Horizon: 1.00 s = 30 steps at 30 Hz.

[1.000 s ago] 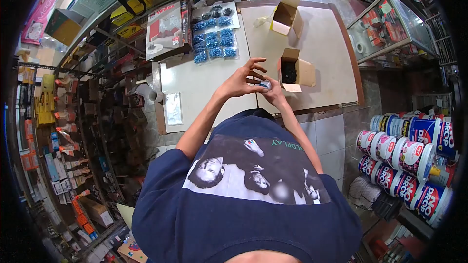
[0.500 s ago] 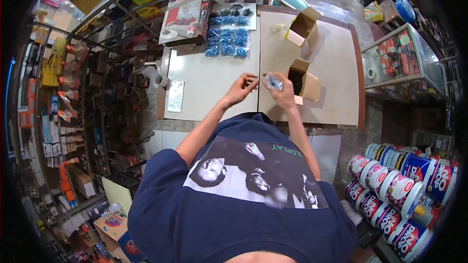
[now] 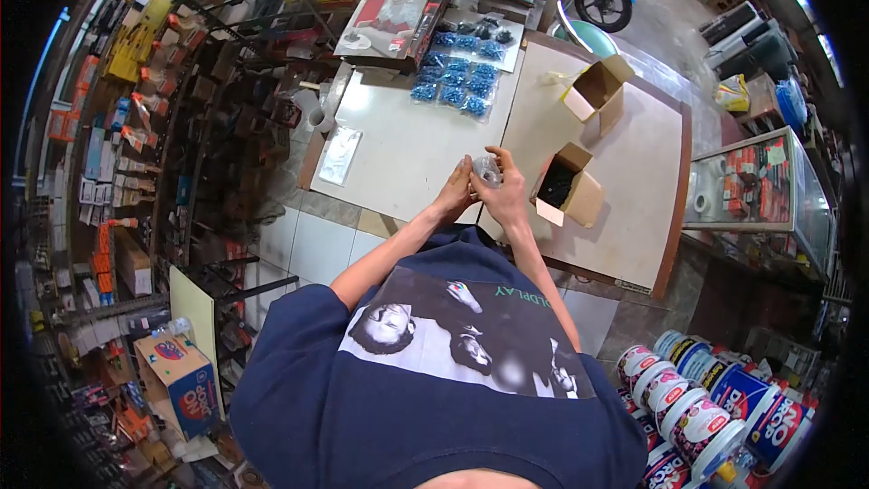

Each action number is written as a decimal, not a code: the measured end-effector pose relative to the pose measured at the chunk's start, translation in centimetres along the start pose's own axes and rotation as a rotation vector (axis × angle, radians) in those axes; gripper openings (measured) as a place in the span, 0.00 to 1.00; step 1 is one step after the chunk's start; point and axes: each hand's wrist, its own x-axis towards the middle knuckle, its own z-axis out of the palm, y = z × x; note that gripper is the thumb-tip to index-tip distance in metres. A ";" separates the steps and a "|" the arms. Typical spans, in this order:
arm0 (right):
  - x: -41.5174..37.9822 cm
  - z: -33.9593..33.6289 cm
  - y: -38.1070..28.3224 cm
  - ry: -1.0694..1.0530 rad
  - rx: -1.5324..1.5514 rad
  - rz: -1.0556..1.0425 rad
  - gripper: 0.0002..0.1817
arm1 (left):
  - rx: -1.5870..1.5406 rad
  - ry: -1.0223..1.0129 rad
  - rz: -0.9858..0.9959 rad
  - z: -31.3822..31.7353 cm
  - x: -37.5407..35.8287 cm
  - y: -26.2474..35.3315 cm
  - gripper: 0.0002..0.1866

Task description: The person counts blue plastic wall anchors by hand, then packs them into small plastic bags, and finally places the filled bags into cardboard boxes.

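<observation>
Both hands meet above the table's front part, around a small clear plastic bag (image 3: 487,168). Something dark shows inside it, too small to name. My right hand (image 3: 507,195) is closed around the bag from the right, thumb and fingers curled about it. My left hand (image 3: 455,188) presses its fingers together against the bag's left side. To the right stands an open cardboard box (image 3: 584,199) with dark small pieces inside. Farther back are filled bags of blue pieces (image 3: 455,81) laid in rows. A stack of flat clear bags (image 3: 339,156) lies at the left.
Another open cardboard box (image 3: 597,91) stands at the back right of the table (image 3: 625,172). A large printed box (image 3: 391,23) sits at the back left. Crowded shelves (image 3: 136,154) line the left, paint buckets (image 3: 697,421) the lower right, and a glass cabinet (image 3: 751,181) the right.
My left hand has moved from beside the bag to touch it. My right hand has shifted slightly left and nearer my body with the bag. The view has turned.
</observation>
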 end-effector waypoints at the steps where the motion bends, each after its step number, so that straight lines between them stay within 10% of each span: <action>1: -0.1 -0.1 -0.2 -0.045 -0.082 -0.038 0.22 | -0.002 0.014 0.004 -0.3 -0.3 -0.1 0.31; 9: 0.6 0.5 -1.4 -0.173 -0.130 -0.022 0.16 | 0.153 0.462 0.102 -2.3 -1.2 -0.7 0.16; 16: 1.3 -0.2 -6.2 0.170 -0.175 -0.117 0.20 | 0.111 0.369 0.142 -4.1 -1.2 2.0 0.15; 23: 1.8 2.8 -3.9 -0.157 -0.225 0.163 0.20 | 0.224 0.226 0.189 -6.0 -0.7 4.7 0.14; 30: 1.9 6.8 -7.1 0.087 -0.228 0.083 0.25 | 0.148 0.242 0.151 -10.7 -1.2 7.0 0.14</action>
